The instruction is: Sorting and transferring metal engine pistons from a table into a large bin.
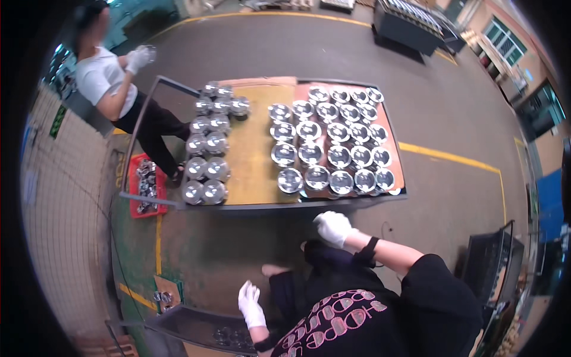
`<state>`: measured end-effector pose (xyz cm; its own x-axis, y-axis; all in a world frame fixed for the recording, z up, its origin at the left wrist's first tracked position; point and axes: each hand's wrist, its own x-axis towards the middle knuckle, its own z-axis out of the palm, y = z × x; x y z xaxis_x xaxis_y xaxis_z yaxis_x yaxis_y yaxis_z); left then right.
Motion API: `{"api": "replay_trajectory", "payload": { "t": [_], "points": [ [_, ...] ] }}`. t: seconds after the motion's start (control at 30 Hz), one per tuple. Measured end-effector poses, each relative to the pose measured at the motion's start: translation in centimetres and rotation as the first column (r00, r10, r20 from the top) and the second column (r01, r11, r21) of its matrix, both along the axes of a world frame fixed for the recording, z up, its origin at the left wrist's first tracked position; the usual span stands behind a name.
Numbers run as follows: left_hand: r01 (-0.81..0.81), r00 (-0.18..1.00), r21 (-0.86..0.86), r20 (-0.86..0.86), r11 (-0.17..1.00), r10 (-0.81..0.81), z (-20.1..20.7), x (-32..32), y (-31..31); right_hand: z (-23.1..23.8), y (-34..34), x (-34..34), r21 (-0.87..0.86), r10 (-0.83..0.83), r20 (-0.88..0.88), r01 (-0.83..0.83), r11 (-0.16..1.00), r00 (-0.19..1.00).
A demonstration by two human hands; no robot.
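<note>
Factory-type room. Grey-brown floor (pixel 321 44), yellow line (pixel 452 156) painted across right part; greenish floor patch (pixel 134 256) lower left. Pale wall (pixel 65 160) on left, gridded, green sign (pixel 57 122) on it. Barred window (pixel 505 40) upper right, bluish light. Blue panel (pixel 547 196) far right. Dark metal cart (pixel 399 31) at back.

Shiny round silvery metal parts (pixel 339 156), standing in rows, two separate groups on a cart (pixel 256 206)
</note>
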<state>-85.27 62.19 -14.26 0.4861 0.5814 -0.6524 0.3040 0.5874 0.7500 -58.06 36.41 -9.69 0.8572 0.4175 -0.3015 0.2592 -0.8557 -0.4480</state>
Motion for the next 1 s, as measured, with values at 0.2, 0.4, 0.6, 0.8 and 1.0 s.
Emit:
{"api": "replay_trajectory", "payload": {
  "t": [0.2,0.4,0.6,0.8,1.0],
  "points": [
    [0.675,0.737,0.215,-0.184,0.705,-0.65,-1.2,14.7,-4.9,-0.5,-14.0,4.6,-0.104,-0.307,0.13,0.321,0.941,0.943],
    [0.929,0.201,0.36,-0.281,0.091,-0.938,1.3,26.8,-13.1,-1.2,-23.7,7.7,-0.094,-0.404,0.324,0.454,0.886,0.855],
    [0.652,0.091,0.702,-0.449,-0.287,-0.889,1.4,36.2,-24.6,-3.9,-24.6,16.5,0.26,-0.502,0.141,0.457,0.85,0.853],
    [0.552,0.415,0.804,-0.495,-0.222,-0.763,-4.9,45.0,-35.1,-10.1,-26.3,22.4,0.265,-0.284,-0.139,0.312,0.912,0.949],
    [0.593,0.797,0.262,-0.053,0.762,-0.602,-8.6,47.6,-39.2,-9.5,-29.0,22.4,0.431,-0.164,-0.176,0.226,0.873,0.971]
  ]
}}
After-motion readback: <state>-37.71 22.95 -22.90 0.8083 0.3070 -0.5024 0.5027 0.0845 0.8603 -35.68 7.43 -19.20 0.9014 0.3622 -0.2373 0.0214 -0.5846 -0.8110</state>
